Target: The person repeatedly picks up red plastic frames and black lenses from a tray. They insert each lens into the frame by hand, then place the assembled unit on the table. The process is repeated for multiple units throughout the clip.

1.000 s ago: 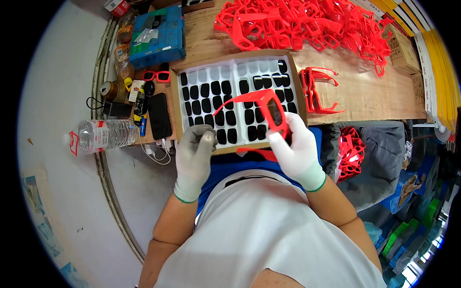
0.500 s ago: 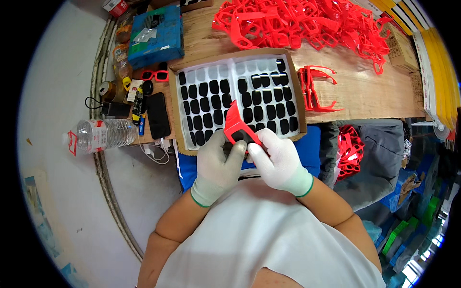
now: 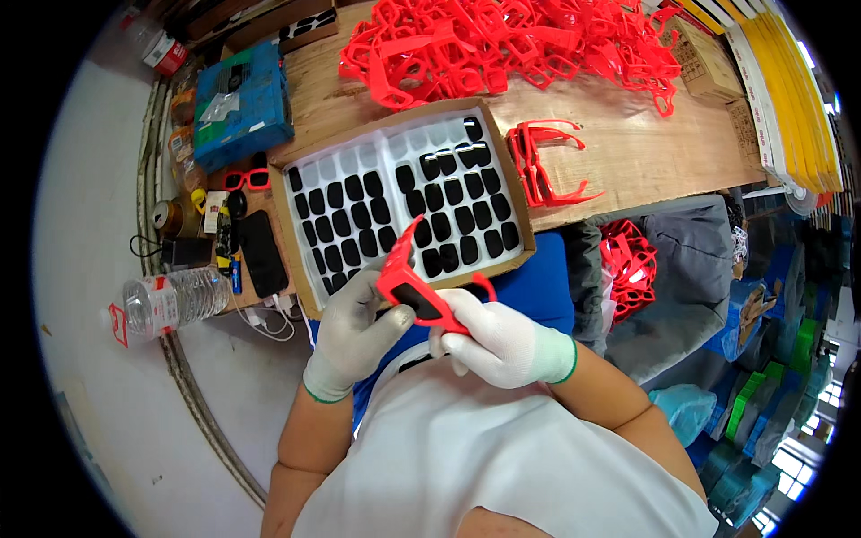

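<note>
Red frame: the red glasses frame [image 3: 387,279] is between the two gloved hands, before the wearer's body, its near arm pointing toward 12 o'clock.
Left grip: the left hand [image 3: 352,334] is closed on the frame's 9 o'clock end, thumb at the lower rim; the fingers behind are hidden.
Right grip: the right hand [image 3: 504,344] is clamped on the frame's 3 o'clock end.
Just changed: a second ago the left hand was off the frame; half a second ago both thumbs sat close together on it. Now they are wider apart, and the dark lens [image 3: 418,302] shows plainly. That suggests the frame is steadied for working on the lens; whether it is fully seated, I cannot tell.
Lens tray: the cardboard tray [image 3: 526,254] lies at 12 o'clock on the desk [image 3: 646,166].
Other red frames: a heap [image 3: 511,49] at 1 o'clock, beyond the tray.
Left side: phone [image 3: 262,255] at 10, water bottle [image 3: 184,298] at 9.
In the way: gloves cover both frame ends.
</note>
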`<state>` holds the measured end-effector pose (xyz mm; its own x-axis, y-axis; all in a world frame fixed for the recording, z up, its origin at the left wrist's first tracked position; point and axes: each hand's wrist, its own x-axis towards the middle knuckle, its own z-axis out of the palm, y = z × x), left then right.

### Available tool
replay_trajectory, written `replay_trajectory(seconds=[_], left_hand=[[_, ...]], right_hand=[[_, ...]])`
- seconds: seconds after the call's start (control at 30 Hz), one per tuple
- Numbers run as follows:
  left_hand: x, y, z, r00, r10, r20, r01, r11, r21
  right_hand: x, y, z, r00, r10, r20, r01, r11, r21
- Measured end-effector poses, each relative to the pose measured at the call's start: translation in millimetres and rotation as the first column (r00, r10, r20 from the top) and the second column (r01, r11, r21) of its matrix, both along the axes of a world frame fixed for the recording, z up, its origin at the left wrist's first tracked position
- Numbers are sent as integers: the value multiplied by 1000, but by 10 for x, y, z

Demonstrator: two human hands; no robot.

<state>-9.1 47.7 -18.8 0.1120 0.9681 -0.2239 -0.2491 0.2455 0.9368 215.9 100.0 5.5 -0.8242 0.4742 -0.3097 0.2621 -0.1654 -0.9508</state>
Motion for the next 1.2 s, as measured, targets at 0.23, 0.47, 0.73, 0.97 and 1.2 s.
replay_trajectory(seconds=[0.23,0.47,0.73,0.97,1.2], left_hand=[[-70,131,-215,973,111,-201,-134,986,-102],[-386,1815,-928,310,437,-844,-175,899,401],[-327,2673,-1099,501,288,-816,-266,949,172],[-172,2712,-1137,830,441,-342,-417,897,144],[15,2826,-861,816,575,66,-577,817,17]], right_hand=[[973,1125,-828,538,-774,333,248,523,815],[1184,1760,-1450,476,-775,415,231,566,791],[1165,1821,-1346,469,-831,299,407,504,762],[1042,1865,-1195,518,-846,129,434,390,812],[1106,1779,-1525,553,-704,447,253,652,715]])
